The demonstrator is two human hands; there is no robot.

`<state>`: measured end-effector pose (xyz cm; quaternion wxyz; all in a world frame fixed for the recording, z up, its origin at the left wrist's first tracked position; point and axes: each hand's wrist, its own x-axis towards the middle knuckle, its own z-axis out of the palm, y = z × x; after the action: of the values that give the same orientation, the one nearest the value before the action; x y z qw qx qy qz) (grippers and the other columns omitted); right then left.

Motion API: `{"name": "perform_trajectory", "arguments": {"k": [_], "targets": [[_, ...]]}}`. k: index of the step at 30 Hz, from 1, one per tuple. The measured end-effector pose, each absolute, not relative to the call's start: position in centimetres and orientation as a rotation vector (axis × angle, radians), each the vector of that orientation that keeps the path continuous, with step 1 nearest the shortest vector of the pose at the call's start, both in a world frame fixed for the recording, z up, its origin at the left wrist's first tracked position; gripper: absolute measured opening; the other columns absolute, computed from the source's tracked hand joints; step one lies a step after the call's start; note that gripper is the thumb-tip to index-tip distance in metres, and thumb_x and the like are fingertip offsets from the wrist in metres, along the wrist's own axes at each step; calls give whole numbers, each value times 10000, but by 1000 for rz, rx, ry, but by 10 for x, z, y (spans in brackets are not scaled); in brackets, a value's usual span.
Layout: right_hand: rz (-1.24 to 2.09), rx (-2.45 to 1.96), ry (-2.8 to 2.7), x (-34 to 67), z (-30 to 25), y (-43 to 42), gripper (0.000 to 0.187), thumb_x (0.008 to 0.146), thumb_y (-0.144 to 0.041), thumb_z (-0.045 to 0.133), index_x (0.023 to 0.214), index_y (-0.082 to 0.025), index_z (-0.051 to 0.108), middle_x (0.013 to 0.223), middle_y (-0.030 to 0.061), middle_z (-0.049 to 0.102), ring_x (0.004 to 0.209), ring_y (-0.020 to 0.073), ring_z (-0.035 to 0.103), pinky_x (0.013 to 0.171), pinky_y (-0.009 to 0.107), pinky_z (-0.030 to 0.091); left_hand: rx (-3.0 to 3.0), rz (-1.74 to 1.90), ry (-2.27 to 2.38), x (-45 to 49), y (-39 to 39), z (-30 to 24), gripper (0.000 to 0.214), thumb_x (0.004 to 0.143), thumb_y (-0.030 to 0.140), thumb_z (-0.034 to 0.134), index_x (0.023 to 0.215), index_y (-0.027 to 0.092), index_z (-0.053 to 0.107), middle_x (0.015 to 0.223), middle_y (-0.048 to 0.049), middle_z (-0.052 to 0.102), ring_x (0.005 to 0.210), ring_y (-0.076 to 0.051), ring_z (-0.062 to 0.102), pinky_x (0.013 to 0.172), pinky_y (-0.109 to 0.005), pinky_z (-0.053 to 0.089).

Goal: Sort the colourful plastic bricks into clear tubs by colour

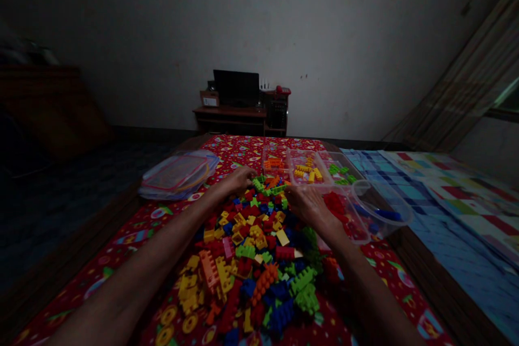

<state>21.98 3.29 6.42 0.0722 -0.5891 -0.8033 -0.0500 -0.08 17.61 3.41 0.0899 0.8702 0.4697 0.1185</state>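
Observation:
A wide heap of toy building bricks (255, 230) in yellow, red, blue, green and orange lies in front of me. At its far end my left hand (242, 179) has its fingers curled in, their tips beside some green bricks (258, 184). Whatever those fingers hold is too dark and small to make out. My right hand (307, 203) is closed at the heap's far right side, back of the hand upward. A long green brick (278, 190) meets its fingertips and points toward the left hand.
Clear plastic boxes at the right hold sorted bricks: orange (273, 164), yellow (308, 169), green (341, 174) and red (335, 205). A round tub (399, 206) holds blue ones. Stacked lids (178, 175) lie left on the red patterned cloth (138, 238). A bed (430, 200) adjoins the right.

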Motion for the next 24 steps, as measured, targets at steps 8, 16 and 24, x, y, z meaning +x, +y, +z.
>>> {"name": "perform_trajectory", "arguments": {"k": [8,16,24], "targets": [[-148,-1729,-2377,225,66,34,210,873,-144,416,825,-162,620,649,45,574,528,123,387,529,293,192,2586,426,1268,-8,171,36,151,687,234,530,742,177,659,792,-17,686,777,-164,619,717,-229,468],[-168,-1651,-2379,218,59,31,212,894,-138,413,900,-143,625,732,77,619,590,134,442,551,283,213,2470,586,1236,-17,151,45,220,720,351,518,785,181,642,782,-16,688,716,-156,612,646,-233,461],[-90,-1444,-2370,210,54,34,200,924,-214,433,1018,-152,599,760,47,635,595,120,469,550,269,189,2279,713,1094,2,107,57,326,748,491,561,793,175,632,732,-23,672,683,-167,611,644,-273,497]]}}
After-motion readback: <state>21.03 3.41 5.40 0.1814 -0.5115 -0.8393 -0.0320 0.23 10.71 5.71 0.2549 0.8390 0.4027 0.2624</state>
